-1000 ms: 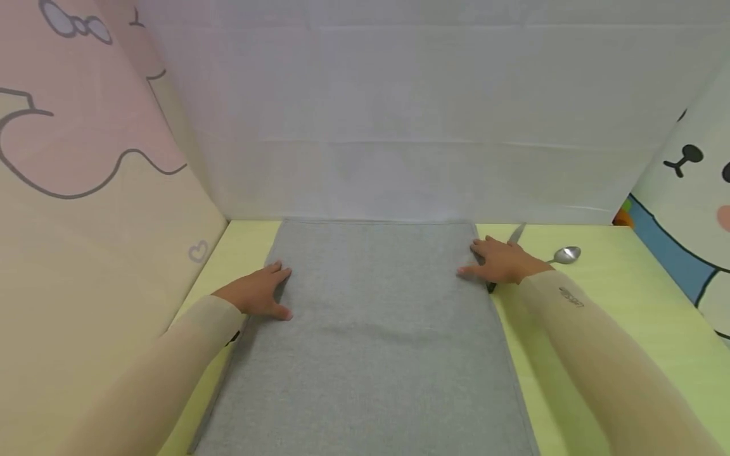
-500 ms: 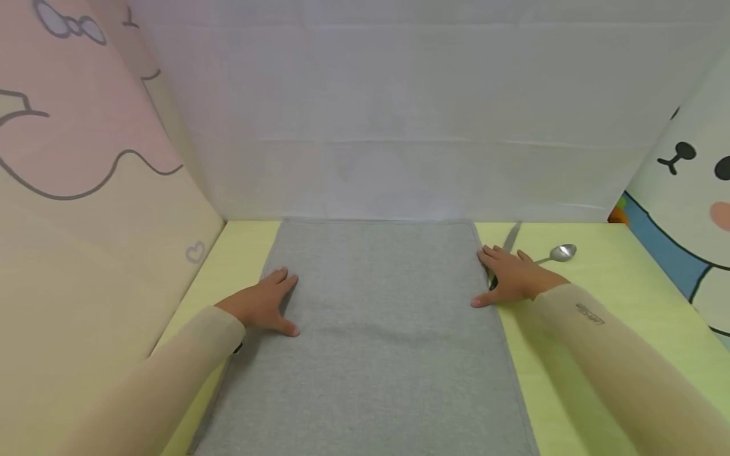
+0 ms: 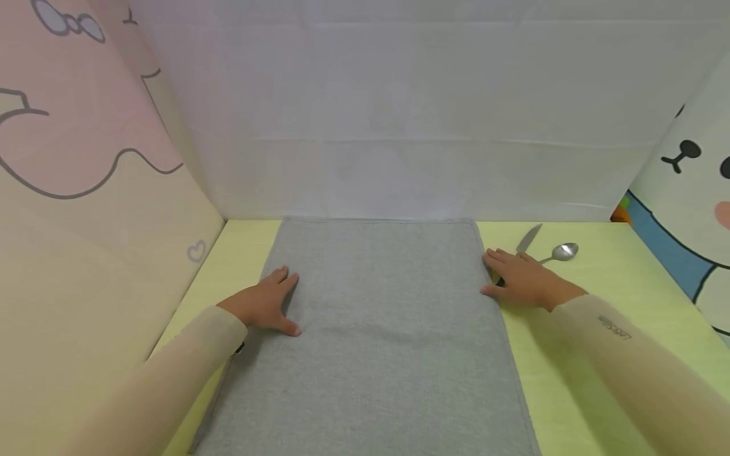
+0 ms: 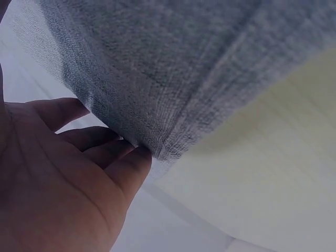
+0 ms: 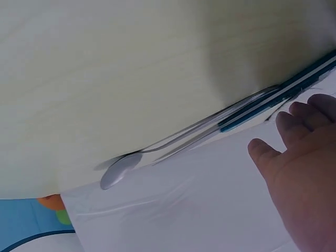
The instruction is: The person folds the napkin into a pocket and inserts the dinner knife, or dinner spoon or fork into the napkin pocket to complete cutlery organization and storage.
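A grey cloth [image 3: 388, 367] lies spread over the yellow table, with a slight wrinkle across its middle. My left hand [image 3: 261, 304] rests at its left edge, fingers and thumb spread; in the left wrist view the fingertips touch the cloth [image 4: 152, 73]. Beside the right edge is my right hand [image 3: 521, 278], fingers extended, thumb tip at the cloth's border. A knife [image 3: 529, 238] points away from me under or beside that hand, its dark handle mostly hidden in the head view. To its right lies a metal spoon [image 3: 564, 251], its handle partly covered.
The yellow table [image 3: 593, 354] shows on both sides of the cloth. A white sheet [image 3: 365, 114] hangs behind the table. Printed cartoon panels stand at the left [image 3: 85, 253] and right [image 3: 678, 234].
My right hand has slid right, off most of the cloth, and the knife has shifted right toward the spoon. My left hand has come slightly nearer to me, then stayed still.
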The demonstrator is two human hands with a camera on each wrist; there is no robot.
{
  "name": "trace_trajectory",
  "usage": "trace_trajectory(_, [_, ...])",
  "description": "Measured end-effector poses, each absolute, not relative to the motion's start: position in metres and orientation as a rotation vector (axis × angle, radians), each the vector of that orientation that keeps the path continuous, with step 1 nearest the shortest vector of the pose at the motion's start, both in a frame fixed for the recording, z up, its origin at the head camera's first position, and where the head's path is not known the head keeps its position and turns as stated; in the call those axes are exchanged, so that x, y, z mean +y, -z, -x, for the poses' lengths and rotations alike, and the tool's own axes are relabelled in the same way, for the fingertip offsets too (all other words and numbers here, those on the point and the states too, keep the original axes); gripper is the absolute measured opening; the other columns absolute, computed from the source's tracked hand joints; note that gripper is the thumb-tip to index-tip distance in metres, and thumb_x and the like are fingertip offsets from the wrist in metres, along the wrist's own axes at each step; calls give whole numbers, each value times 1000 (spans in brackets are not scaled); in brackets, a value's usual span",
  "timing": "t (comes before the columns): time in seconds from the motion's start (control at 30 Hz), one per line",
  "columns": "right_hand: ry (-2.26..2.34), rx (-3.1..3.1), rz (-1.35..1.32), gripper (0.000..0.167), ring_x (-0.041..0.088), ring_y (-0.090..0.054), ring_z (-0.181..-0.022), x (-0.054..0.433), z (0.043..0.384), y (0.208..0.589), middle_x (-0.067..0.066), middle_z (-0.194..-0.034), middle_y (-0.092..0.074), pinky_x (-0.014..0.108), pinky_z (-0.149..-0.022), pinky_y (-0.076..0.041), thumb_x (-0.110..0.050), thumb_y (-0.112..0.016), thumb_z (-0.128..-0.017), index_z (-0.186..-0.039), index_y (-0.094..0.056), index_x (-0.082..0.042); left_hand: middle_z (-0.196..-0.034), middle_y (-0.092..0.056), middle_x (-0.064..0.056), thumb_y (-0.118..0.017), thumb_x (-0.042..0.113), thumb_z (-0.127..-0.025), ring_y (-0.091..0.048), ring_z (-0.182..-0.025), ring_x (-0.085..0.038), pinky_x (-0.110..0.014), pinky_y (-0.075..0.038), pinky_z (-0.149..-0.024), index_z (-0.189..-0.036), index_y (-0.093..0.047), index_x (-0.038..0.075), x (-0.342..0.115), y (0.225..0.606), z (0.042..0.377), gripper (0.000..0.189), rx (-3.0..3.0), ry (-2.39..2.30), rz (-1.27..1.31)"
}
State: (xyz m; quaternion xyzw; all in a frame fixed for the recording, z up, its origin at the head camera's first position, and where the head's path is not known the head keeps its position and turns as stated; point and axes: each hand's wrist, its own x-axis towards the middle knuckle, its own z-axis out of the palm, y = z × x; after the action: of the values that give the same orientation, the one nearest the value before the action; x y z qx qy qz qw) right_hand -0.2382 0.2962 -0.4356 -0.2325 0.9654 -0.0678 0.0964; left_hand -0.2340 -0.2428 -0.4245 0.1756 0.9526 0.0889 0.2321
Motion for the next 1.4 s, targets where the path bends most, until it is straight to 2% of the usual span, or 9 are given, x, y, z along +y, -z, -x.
trace_trajectory(0.13, [131, 2868, 800, 65, 49, -36, -143, 289, 228, 435, 32, -156, -38, 68, -111, -29, -30, -61, -104, -150, -42, 12, -168, -7, -28, -88, 56, -76, -6, -155, -43, -59, -22, -119, -163, -21, 0, -242, 425, 234, 123, 2614, -259, -466])
trace_trajectory(0.27, [120, 2885, 809, 57, 50, -42, -139, 287, 220, 433, 34, -152, -41, 67, -107, -36, -17, -62, -103, -147, -44, 14, -168, -5, -28, -88, 57, -75, -4, -155, -44, -59, -21, -120, -163, -19, 1, -242, 427, 234, 125, 2604, -274, -454])
trace_trajectory(0.7, [70, 2911, 670, 57, 50, -38, -142, 287, 217, 432, 32, -152, -43, 70, -110, -30, -22, -56, -103, -146, -46, 12, -168, -5, -29, -88, 58, -75, -4, -155, -44, -60, -22, -119, -163, -19, 1, -237, 426, 236, 126, 2595, -259, -475])
trace_trajectory(0.93, [114, 2951, 701, 58, 51, -40, -140, 284, 213, 432, 32, -150, -45, 68, -110, -32, -22, -62, -100, -145, -48, 12, -166, -7, -31, -90, 56, -73, -6, -154, -47, -61, -22, -118, -163, -21, 0, -236, 424, 226, 126, 2626, -283, -508])
trace_trajectory(1.0, [173, 2963, 758, 64, 50, -43, -138, 280, 207, 433, 32, -149, -47, 66, -109, -34, -28, -67, -98, -145, -48, 11, -166, -10, -32, -92, 53, -72, -9, -153, -47, -61, -24, -118, -162, -24, 0, -239, 422, 213, 124, 2646, -309, -537])
trace_trajectory(1.1, [246, 2936, 841, 84, 49, -44, -138, 273, 194, 433, 30, -150, -47, 64, -111, -34, -48, -74, -92, -146, -48, 10, -164, -15, -33, -95, 51, -68, -13, -152, -49, -62, -27, -116, -160, -29, -2, -246, 422, 186, 125, 2647, -341, -599])
trace_trajectory(1.23, [258, 2860, 854, 111, 48, -39, -142, 269, 172, 431, 28, -154, -42, 64, -114, -28, -73, -73, -80, -150, -44, 9, -164, -16, -33, -95, 54, -65, -14, -152, -50, -63, -29, -115, -158, -32, -3, -258, 427, 156, 126, 2628, -378, -627])
trace_trajectory(1.33, [271, 2847, 844, 113, 49, -38, -142, 269, 163, 431, 28, -155, -41, 64, -113, -29, -74, -74, -79, -150, -44, 9, -165, -15, -33, -94, 56, -65, -12, -152, -51, -63, -27, -115, -158, -32, -3, -267, 431, 146, 126, 2641, -430, -633])
trace_trajectory(1.4, [286, 2859, 849, 108, 49, -40, -140, 270, 157, 432, 27, -155, -42, 64, -111, -32, -69, -76, -80, -149, -45, 8, -165, -15, -32, -92, 59, -66, -11, -152, -51, -64, -26, -115, -159, -32, -3, -270, 432, 142, 127, 2655, -458, -640])
